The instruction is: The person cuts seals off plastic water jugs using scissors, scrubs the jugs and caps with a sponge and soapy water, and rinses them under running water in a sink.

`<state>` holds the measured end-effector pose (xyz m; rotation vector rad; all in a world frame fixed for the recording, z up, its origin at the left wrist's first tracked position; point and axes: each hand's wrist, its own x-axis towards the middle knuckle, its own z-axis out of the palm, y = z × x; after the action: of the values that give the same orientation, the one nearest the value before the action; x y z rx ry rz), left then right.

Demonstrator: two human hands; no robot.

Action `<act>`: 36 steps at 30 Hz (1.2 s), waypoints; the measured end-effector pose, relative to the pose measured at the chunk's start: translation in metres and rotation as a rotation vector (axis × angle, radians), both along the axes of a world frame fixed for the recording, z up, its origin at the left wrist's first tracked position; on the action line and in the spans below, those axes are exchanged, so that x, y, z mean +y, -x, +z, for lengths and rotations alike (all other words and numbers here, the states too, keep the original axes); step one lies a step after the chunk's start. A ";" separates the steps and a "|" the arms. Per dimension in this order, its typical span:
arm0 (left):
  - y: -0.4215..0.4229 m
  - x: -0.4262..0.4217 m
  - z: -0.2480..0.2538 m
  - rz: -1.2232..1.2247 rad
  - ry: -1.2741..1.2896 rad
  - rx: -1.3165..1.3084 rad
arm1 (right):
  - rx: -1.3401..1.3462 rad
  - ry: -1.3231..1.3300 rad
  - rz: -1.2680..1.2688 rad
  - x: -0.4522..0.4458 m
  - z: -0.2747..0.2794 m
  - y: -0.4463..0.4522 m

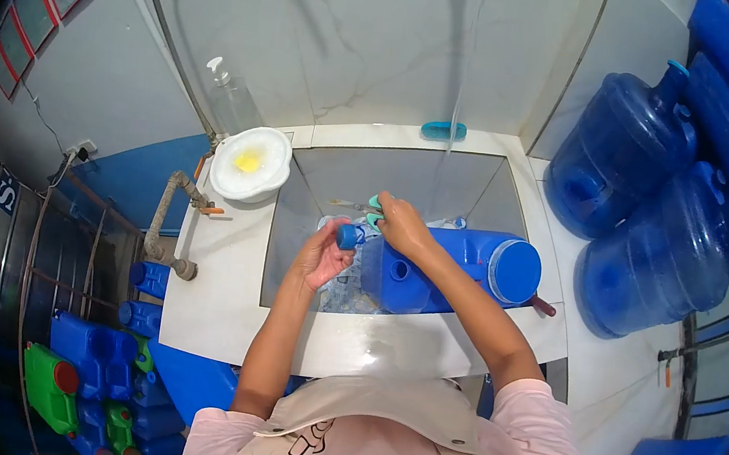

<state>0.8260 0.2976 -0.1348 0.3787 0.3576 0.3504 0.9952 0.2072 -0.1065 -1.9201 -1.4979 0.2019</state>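
Observation:
My left hand [322, 256] is closed on a small blue cap [348, 236], held over the left part of the sink [400, 155]. Just right of it, my right hand [396, 222] grips something with mint-green handles [374, 211], whose thin end points left. Beneath my right forearm a blue container [445, 268] lies on its side in the sink, its large round lid [516, 271] at the right and a small round opening near my hands. Several clear and bluish small items [341, 292] lie on the sink bottom, partly hidden by my left hand.
A white bowl [250, 163] with foam and something yellow stands at the sink's left corner, near a pump bottle [233, 100]. A teal brush [443, 130] lies on the back ledge. Large blue water bottles [622, 149] stand right; blue and green jugs [51, 388] are stacked lower left.

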 end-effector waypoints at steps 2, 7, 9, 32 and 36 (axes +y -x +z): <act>-0.002 -0.003 -0.004 -0.112 -0.025 -0.058 | 0.017 -0.019 -0.014 0.001 0.002 0.004; 0.001 0.004 -0.013 0.002 -0.165 0.061 | -0.059 -0.112 0.005 0.008 -0.003 -0.001; 0.005 0.008 -0.009 0.088 -0.214 0.167 | -0.223 -0.165 -0.097 0.013 -0.013 -0.015; -0.030 -0.075 -0.004 0.410 -1.489 0.236 | 0.597 -0.094 -0.252 -0.111 0.008 -0.019; -0.032 -0.079 -0.020 0.404 -1.456 0.288 | 0.566 -0.543 -0.250 -0.101 -0.031 0.035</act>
<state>0.8582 0.2190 -0.1544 1.8093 0.4121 0.9388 0.9599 0.1057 -0.1376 -1.4280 -0.8195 0.1810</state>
